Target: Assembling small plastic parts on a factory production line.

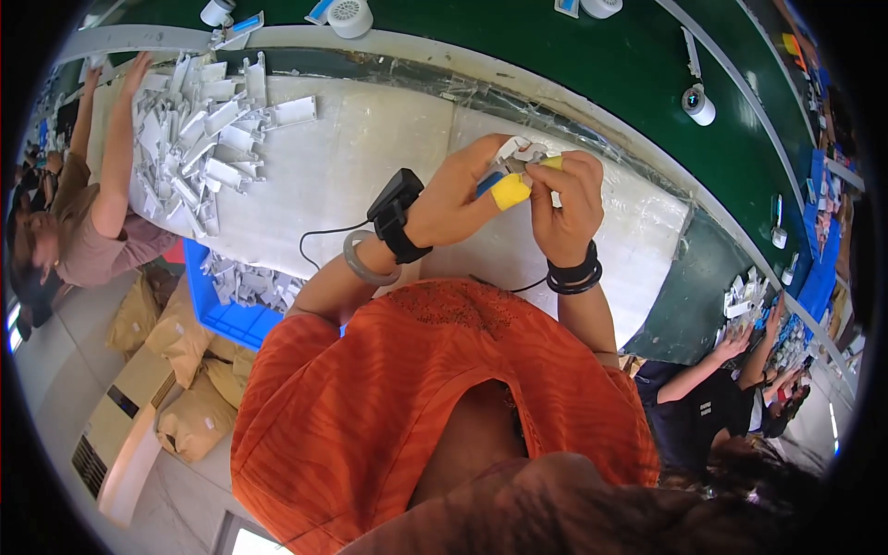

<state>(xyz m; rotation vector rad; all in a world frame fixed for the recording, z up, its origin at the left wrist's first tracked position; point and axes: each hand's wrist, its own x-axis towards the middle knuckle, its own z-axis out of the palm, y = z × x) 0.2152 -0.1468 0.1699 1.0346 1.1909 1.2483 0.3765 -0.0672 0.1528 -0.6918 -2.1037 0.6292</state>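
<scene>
Over the pale work surface, both hands meet at a small white plastic part (514, 148) with a blue portion beside it. My left hand (455, 199), with yellow wrapping on its thumb, closes round this part and steadies it. Fingers bent, my right hand (569, 203) pinches at the part's near right side; yellow wrapping shows on one of its fingertips. The fingers cover much of the part, so its full shape is hidden. Whether a second small piece sits in the right fingertips I cannot tell.
White plastic channel-shaped pieces (199, 139) lie heaped at the left. Below them stands a blue bin (227, 319) of similar pieces. Beyond the table runs a green conveyor (518, 55) carrying white round-headed devices (698, 106). Other people's arms (116, 148) reach in at left and right.
</scene>
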